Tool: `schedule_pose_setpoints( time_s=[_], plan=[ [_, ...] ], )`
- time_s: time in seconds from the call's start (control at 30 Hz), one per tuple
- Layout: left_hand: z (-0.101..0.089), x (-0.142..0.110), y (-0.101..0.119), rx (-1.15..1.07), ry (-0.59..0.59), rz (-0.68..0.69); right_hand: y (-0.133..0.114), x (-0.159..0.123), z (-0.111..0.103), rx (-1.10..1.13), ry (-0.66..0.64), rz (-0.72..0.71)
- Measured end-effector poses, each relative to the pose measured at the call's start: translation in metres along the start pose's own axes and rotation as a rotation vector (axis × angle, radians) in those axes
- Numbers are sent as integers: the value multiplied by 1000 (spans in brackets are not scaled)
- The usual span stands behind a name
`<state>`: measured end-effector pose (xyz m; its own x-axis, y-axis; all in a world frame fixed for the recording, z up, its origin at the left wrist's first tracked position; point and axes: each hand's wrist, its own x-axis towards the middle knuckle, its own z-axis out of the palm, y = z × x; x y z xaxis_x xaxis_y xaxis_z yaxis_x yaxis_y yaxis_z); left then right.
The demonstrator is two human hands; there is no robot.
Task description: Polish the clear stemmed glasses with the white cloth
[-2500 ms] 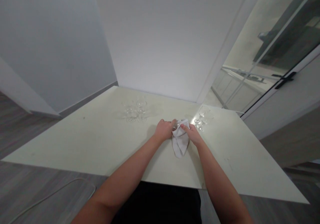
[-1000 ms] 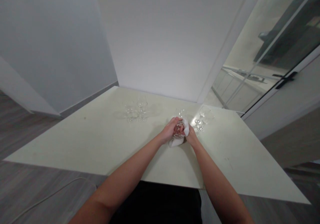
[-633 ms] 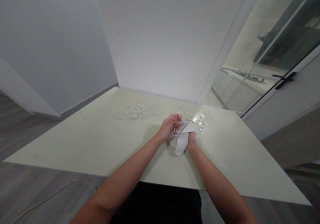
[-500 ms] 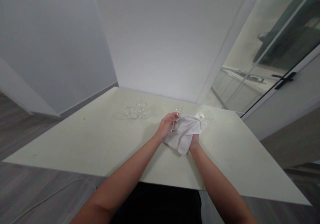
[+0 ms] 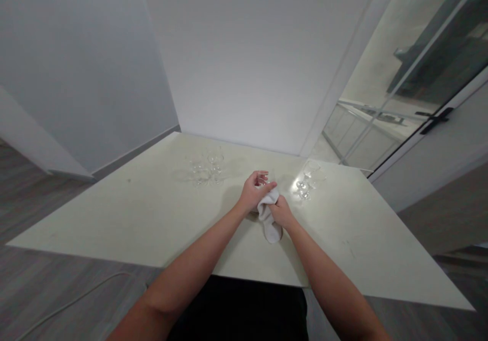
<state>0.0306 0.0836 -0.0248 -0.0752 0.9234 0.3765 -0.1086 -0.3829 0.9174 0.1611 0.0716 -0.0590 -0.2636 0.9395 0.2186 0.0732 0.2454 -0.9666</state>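
Note:
My left hand (image 5: 253, 191) is closed around the bowl of a clear stemmed glass (image 5: 271, 177), above the middle of the table. A white cloth (image 5: 270, 224) is bunched around the glass's lower part, so its stem and foot are hidden. My right hand (image 5: 282, 212) grips the cloth just below and right of my left hand. The cloth's loose end hangs toward me. To the right stand clear stemmed glasses (image 5: 304, 185), close to my right hand.
Several clear stemmed glasses (image 5: 215, 164) stand together left of my hands on the pale table (image 5: 125, 214). A white wall (image 5: 244, 66) rises behind the table. At the right is a glazed door with a black handle (image 5: 436, 121). A cable (image 5: 72, 300) lies on the floor.
The cloth was spread out over my right hand; now it is gathered around the glass's lower part. My right hand has moved left and in, uncovering the glasses at the right.

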Motion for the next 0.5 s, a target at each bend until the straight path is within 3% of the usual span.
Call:
schedule_pose_setpoints(
  time_s=[0.07,0.23,0.3,0.43,0.5],
  plan=[
    [-2,0,2,-163,-29,-115,1,-4,1,135,-58,72],
    [-4,-2,10,-489,-303,-289,7,-10,-2,446,-84,274],
    [-3,-2,12,-449,-272,-279,5,-8,-5,385,-53,250],
    [2,-2,10,-248,-75,-272,-4,-1,-7,104,-93,86],
    [3,-1,9,-224,-71,-286,-6,0,-5,41,-91,44]
  ],
)
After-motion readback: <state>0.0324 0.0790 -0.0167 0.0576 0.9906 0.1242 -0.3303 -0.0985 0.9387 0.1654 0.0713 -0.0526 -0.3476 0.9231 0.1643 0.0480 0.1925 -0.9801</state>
